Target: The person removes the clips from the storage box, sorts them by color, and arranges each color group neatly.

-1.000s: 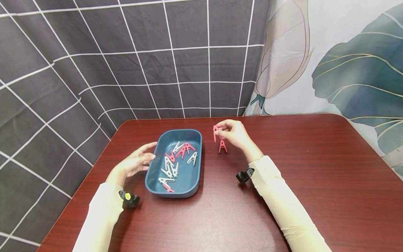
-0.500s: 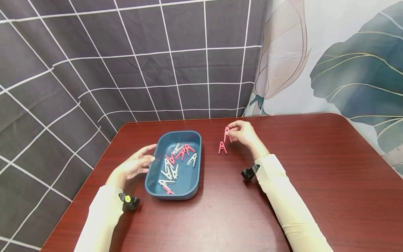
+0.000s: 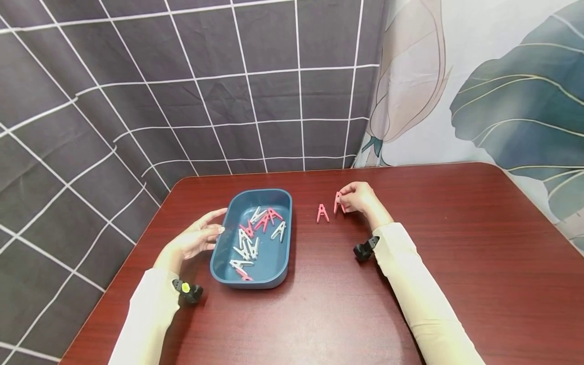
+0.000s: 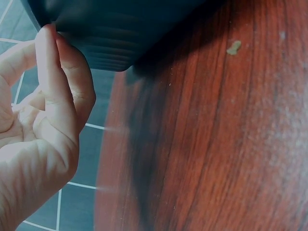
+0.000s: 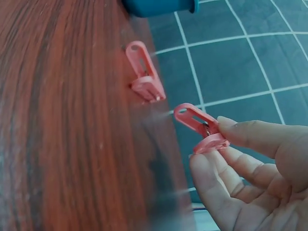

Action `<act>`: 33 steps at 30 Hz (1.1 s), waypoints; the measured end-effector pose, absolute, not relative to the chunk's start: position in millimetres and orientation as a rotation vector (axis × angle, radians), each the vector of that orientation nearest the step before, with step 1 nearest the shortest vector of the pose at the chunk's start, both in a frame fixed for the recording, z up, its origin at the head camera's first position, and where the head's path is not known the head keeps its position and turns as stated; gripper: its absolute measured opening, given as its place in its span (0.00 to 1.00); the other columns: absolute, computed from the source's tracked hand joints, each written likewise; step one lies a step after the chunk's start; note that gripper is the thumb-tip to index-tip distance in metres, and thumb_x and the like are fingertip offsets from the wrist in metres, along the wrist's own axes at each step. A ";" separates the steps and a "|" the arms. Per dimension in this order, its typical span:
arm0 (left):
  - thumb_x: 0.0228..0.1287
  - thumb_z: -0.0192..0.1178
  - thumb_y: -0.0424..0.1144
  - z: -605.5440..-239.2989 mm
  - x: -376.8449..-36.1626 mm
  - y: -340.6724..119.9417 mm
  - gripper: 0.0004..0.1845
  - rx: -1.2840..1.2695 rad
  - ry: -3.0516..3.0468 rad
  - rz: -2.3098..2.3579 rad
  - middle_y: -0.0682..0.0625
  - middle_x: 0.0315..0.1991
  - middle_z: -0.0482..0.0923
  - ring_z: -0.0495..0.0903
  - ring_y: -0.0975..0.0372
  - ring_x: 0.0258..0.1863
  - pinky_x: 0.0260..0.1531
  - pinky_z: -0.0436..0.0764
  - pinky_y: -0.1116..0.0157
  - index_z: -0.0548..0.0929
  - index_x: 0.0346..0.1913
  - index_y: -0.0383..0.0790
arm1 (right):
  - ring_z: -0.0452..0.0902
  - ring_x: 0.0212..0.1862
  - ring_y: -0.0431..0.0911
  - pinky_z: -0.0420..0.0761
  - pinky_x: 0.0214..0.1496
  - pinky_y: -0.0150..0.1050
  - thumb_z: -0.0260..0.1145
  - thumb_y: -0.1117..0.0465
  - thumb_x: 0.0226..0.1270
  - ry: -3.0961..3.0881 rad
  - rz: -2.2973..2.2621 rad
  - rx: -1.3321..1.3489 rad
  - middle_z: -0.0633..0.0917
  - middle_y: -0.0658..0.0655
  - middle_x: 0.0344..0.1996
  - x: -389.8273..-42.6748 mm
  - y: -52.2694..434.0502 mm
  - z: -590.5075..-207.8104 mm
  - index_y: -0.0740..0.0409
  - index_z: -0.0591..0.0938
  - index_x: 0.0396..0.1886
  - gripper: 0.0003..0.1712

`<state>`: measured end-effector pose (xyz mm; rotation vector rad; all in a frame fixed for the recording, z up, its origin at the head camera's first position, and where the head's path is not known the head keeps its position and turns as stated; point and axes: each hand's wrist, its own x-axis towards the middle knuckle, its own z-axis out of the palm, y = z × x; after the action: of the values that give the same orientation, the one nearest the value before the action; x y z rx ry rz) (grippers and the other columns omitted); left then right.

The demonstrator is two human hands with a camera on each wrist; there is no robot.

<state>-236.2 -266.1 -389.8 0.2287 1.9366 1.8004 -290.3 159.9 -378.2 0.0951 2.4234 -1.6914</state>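
Pinching pink clothespin (image 3: pixel 338 202), right grip (image 3: pixel 358 197), fingertips

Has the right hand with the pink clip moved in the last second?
Yes. The right hand carried its pink clip rightward and down, past the standing pink clip, away from the blue tray.
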 end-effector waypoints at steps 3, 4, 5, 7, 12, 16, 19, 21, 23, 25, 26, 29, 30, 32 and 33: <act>0.70 0.47 0.26 -391.6 -235.6 -265.7 0.34 0.235 1.924 1.807 0.55 0.39 0.84 0.84 0.61 0.40 0.41 0.83 0.61 0.49 0.74 0.45 | 0.76 0.19 0.39 0.82 0.27 0.33 0.61 0.72 0.60 2.408 -1.648 0.097 0.80 0.53 0.22 -290.3 164.0 -383.2 0.77 0.75 0.46 0.15; 0.70 0.47 0.26 -392.3 -235.4 -265.7 0.34 0.236 1.920 1.810 0.55 0.39 0.84 0.83 0.61 0.40 0.41 0.83 0.62 0.49 0.74 0.44 | 0.76 0.19 0.39 0.82 0.27 0.33 0.61 0.73 0.60 2.400 -1.636 0.097 0.80 0.52 0.21 -290.3 165.0 -385.0 0.77 0.75 0.46 0.14; 0.70 0.47 0.26 -392.9 -235.1 -265.7 0.34 0.236 1.918 1.810 0.55 0.39 0.84 0.83 0.61 0.40 0.41 0.83 0.62 0.49 0.74 0.44 | 0.75 0.19 0.39 0.82 0.26 0.32 0.61 0.73 0.60 2.389 -1.626 0.098 0.80 0.52 0.21 -290.0 166.0 -386.6 0.77 0.75 0.45 0.14; 0.70 0.47 0.26 -394.1 -234.8 -266.1 0.34 0.233 1.915 1.811 0.55 0.39 0.84 0.83 0.62 0.39 0.40 0.83 0.62 0.49 0.74 0.44 | 0.75 0.19 0.38 0.82 0.26 0.32 0.62 0.73 0.60 2.373 -1.608 0.099 0.79 0.51 0.20 -289.4 167.3 -389.6 0.77 0.75 0.45 0.14; 0.70 0.47 0.27 -394.5 -233.6 -267.5 0.34 0.224 1.913 1.817 0.55 0.40 0.83 0.84 0.61 0.40 0.40 0.83 0.62 0.48 0.74 0.45 | 0.75 0.20 0.38 0.82 0.27 0.32 0.63 0.72 0.61 2.345 -1.579 0.111 0.80 0.51 0.21 -288.5 166.6 -393.3 0.76 0.76 0.45 0.14; 0.70 0.48 0.27 -394.2 -233.4 -268.6 0.34 0.221 1.922 1.814 0.55 0.39 0.84 0.84 0.61 0.40 0.41 0.83 0.62 0.49 0.74 0.44 | 0.75 0.21 0.38 0.82 0.27 0.31 0.63 0.72 0.61 2.339 -1.566 0.119 0.80 0.51 0.21 -288.3 165.6 -393.3 0.77 0.77 0.46 0.15; 0.70 0.48 0.27 -393.5 -233.7 -268.8 0.34 0.225 1.932 1.802 0.55 0.39 0.84 0.84 0.61 0.40 0.41 0.83 0.62 0.48 0.74 0.44 | 0.76 0.21 0.38 0.82 0.27 0.31 0.63 0.72 0.60 2.360 -1.556 0.124 0.81 0.50 0.20 -288.5 165.3 -393.0 0.78 0.77 0.46 0.15; 0.70 0.48 0.28 -392.5 -233.6 -268.5 0.34 0.229 1.938 1.794 0.56 0.39 0.83 0.84 0.61 0.40 0.42 0.83 0.62 0.48 0.74 0.44 | 0.76 0.20 0.38 0.82 0.27 0.32 0.63 0.71 0.60 2.379 -1.550 0.129 0.81 0.50 0.19 -288.6 164.9 -392.9 0.79 0.77 0.45 0.15; 0.70 0.49 0.28 -391.6 -233.7 -268.1 0.35 0.232 1.947 1.785 0.56 0.39 0.83 0.84 0.61 0.40 0.42 0.83 0.62 0.48 0.74 0.44 | 0.76 0.20 0.37 0.82 0.27 0.32 0.64 0.71 0.59 2.395 -1.545 0.135 0.80 0.51 0.18 -288.6 164.1 -392.8 0.79 0.77 0.44 0.15; 0.70 0.49 0.28 -390.5 -233.8 -267.7 0.35 0.232 1.954 1.778 0.55 0.39 0.84 0.84 0.61 0.41 0.42 0.83 0.62 0.48 0.75 0.44 | 0.76 0.20 0.37 0.83 0.27 0.33 0.65 0.71 0.58 2.415 -1.535 0.146 0.80 0.51 0.17 -288.3 163.2 -392.3 0.78 0.77 0.43 0.15; 0.70 0.49 0.29 -390.1 -234.0 -267.6 0.35 0.232 1.961 1.774 0.55 0.39 0.84 0.84 0.61 0.41 0.42 0.83 0.61 0.48 0.75 0.44 | 0.76 0.19 0.37 0.83 0.27 0.33 0.65 0.70 0.58 2.430 -1.524 0.150 0.80 0.52 0.17 -288.4 162.7 -392.1 0.78 0.78 0.42 0.15; 0.70 0.50 0.29 -389.7 -235.0 -267.7 0.35 0.225 1.981 1.761 0.55 0.40 0.84 0.84 0.61 0.42 0.43 0.83 0.61 0.48 0.75 0.45 | 0.76 0.19 0.37 0.83 0.27 0.34 0.67 0.68 0.57 2.490 -1.480 0.152 0.80 0.53 0.17 -288.2 161.5 -389.3 0.76 0.78 0.41 0.15; 0.70 0.50 0.30 -389.5 -235.4 -267.7 0.35 0.224 1.987 1.757 0.54 0.40 0.84 0.84 0.60 0.42 0.43 0.83 0.61 0.49 0.75 0.45 | 0.77 0.19 0.37 0.83 0.27 0.34 0.67 0.67 0.57 2.515 -1.465 0.148 0.80 0.54 0.18 -288.3 161.1 -387.4 0.75 0.79 0.41 0.15; 0.70 0.51 0.30 -389.5 -236.2 -267.7 0.35 0.220 1.996 1.754 0.54 0.41 0.84 0.84 0.61 0.42 0.43 0.83 0.61 0.49 0.74 0.46 | 0.78 0.20 0.38 0.83 0.28 0.34 0.68 0.66 0.57 2.564 -1.435 0.125 0.82 0.56 0.20 -287.6 159.9 -381.7 0.75 0.79 0.41 0.16; 0.70 0.50 0.29 -389.4 -236.5 -267.8 0.35 0.222 1.997 1.754 0.54 0.41 0.84 0.84 0.61 0.42 0.43 0.83 0.61 0.49 0.74 0.46 | 0.78 0.21 0.39 0.83 0.29 0.33 0.68 0.65 0.57 2.591 -1.420 0.107 0.82 0.56 0.21 -286.9 159.2 -377.9 0.74 0.79 0.41 0.16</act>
<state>-236.5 -267.8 -389.4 0.2219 1.9966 1.7540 -286.9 159.2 -377.9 0.1071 2.5907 -1.4197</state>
